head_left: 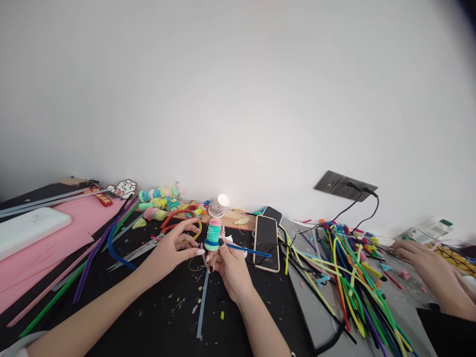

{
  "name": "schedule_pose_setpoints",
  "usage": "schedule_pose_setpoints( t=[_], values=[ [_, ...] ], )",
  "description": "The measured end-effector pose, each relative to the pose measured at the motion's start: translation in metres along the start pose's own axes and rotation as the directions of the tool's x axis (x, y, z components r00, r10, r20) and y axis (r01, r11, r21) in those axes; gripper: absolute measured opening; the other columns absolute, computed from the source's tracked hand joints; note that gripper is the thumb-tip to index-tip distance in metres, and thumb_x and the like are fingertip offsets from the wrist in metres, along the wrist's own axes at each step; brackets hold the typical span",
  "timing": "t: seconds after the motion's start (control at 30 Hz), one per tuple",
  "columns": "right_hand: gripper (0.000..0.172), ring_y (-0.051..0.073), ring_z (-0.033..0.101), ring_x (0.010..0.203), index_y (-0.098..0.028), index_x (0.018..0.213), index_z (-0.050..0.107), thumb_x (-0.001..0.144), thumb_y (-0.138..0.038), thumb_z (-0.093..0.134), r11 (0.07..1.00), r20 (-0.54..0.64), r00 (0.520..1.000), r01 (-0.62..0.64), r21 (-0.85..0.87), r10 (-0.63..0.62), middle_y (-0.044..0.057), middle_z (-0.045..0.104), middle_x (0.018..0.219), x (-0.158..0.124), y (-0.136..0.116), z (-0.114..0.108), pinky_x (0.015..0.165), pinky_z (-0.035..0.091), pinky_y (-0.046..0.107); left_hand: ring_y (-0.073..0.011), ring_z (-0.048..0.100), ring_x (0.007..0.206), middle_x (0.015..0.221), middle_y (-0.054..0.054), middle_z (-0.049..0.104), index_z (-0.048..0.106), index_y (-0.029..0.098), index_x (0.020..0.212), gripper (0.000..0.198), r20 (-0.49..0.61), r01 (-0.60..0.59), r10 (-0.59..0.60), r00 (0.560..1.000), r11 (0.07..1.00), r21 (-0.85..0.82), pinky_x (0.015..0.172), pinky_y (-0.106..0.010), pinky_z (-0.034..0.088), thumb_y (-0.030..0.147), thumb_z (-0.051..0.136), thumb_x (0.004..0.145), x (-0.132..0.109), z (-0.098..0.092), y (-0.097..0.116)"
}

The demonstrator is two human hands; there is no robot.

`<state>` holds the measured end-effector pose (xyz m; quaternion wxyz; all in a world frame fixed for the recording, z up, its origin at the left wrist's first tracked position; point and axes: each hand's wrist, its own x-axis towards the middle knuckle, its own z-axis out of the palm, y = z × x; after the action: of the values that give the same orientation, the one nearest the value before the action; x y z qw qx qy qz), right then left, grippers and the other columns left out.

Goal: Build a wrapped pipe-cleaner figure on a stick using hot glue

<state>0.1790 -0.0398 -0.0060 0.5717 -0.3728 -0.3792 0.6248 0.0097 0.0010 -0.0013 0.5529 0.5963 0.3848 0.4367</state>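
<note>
My right hand (229, 264) is closed around a small spool of coiled pipe cleaner (213, 234), pink on top, then blue and green bands. A blue pipe cleaner (248, 250) runs from the spool to the right over a phone. My left hand (174, 248) hovers just left of the spool with fingers curved and spread, its fingertips close to the coil. A grey stick (203, 302) lies on the black mat below both hands.
Scissors (143, 248) lie left of my hands. A phone (266, 242) lies to the right, a second phone (272, 213) behind it. A heap of coloured pipe cleaners (349, 277) covers the right side. Another person's hand (431, 270) rests at far right. Pink paper (48, 243) and a white box (26, 228) sit left.
</note>
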Motion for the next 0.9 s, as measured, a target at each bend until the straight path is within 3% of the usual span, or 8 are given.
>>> schedule_pose_setpoints(
  t=[0.17,0.33,0.43,0.53,0.6,0.7,0.77,0.9],
  values=[
    [0.042,0.009,0.048,0.048,-0.017,0.076,0.061,0.073,-0.055,0.076,1.000,-0.042,0.999,0.013,0.003,-0.013,0.001,0.064,0.062,0.000,-0.002,-0.002,0.050,0.044,0.022,-0.0212,0.066,0.087,0.106,-0.005,0.062,0.053,0.024,0.124,0.059,-0.071,0.012,-0.014,0.997,1.000,-0.029,0.089,-0.043,0.053,0.035,0.077,0.071,0.003,-0.003,0.000],
    [0.042,0.009,0.048,0.048,-0.016,0.076,0.060,0.074,-0.056,0.074,1.000,-0.051,0.998,0.027,-0.007,-0.027,0.002,0.065,0.065,0.002,-0.001,-0.004,0.050,0.044,0.023,-0.0233,0.067,0.080,0.078,-0.002,0.068,0.069,0.021,0.103,0.034,-0.198,0.035,-0.026,0.980,0.998,0.043,0.079,-0.035,0.051,0.033,0.075,0.072,0.004,-0.008,0.002],
    [0.040,0.009,0.048,0.048,-0.016,0.075,0.061,0.074,-0.054,0.075,1.000,-0.044,0.999,0.025,0.008,-0.024,0.002,0.066,0.065,0.003,-0.001,-0.006,0.050,0.043,0.022,-0.0207,0.060,0.062,0.059,0.001,0.061,0.073,0.019,0.094,0.027,-0.215,0.057,-0.030,0.976,0.991,0.120,0.065,-0.031,0.045,0.040,0.069,0.078,0.002,-0.008,0.008],
    [0.041,0.009,0.048,0.048,-0.016,0.075,0.061,0.073,-0.054,0.076,1.000,-0.053,0.998,0.016,0.003,-0.016,0.002,0.066,0.064,0.003,-0.002,-0.006,0.049,0.042,0.022,-0.0166,0.049,0.047,0.049,0.005,0.048,0.070,0.016,0.104,0.038,-0.163,0.065,-0.043,0.986,0.989,0.132,0.054,-0.029,0.038,0.048,0.057,0.086,0.000,-0.006,0.011],
    [0.043,0.009,0.048,0.048,-0.016,0.076,0.060,0.072,-0.056,0.075,0.999,-0.055,0.998,0.017,-0.028,-0.018,0.002,0.065,0.062,0.003,-0.001,-0.005,0.049,0.041,0.022,-0.0148,0.047,0.046,0.054,0.006,0.047,0.062,0.015,0.118,0.044,-0.103,0.062,-0.053,0.993,0.995,0.081,0.053,-0.029,0.039,0.048,0.051,0.090,-0.001,-0.003,0.011],
    [0.046,0.009,0.046,0.046,-0.016,0.078,0.060,0.073,-0.060,0.072,0.995,-0.023,1.000,0.017,-0.096,-0.019,0.000,0.063,0.060,0.003,-0.001,-0.004,0.049,0.039,0.023,-0.0144,0.060,0.064,0.088,0.000,0.060,0.045,0.022,0.136,0.055,0.010,0.018,-0.017,1.000,0.998,-0.054,0.065,-0.031,0.049,0.043,0.060,0.088,-0.002,0.001,0.009],
    [0.046,0.009,0.045,0.046,-0.016,0.081,0.061,0.075,-0.062,0.070,0.990,0.015,1.000,0.007,-0.138,-0.005,0.000,0.063,0.060,0.002,0.000,-0.003,0.049,0.038,0.023,-0.0167,0.065,0.081,0.113,-0.006,0.059,0.036,0.028,0.141,0.064,0.095,0.013,-0.002,0.995,0.994,-0.110,0.077,-0.034,0.052,0.037,0.066,0.085,-0.004,0.003,0.009],
    [0.047,0.009,0.047,0.047,-0.017,0.086,0.060,0.077,-0.063,0.066,0.976,0.055,0.998,-0.016,-0.218,0.029,-0.001,0.062,0.060,0.001,0.000,-0.003,0.050,0.036,0.022,-0.0204,0.065,0.096,0.138,-0.011,0.050,0.035,0.032,0.143,0.065,0.222,0.020,0.019,0.975,0.985,-0.173,0.086,-0.037,0.051,0.031,0.066,0.086,-0.007,0.006,0.010]
  ],
)
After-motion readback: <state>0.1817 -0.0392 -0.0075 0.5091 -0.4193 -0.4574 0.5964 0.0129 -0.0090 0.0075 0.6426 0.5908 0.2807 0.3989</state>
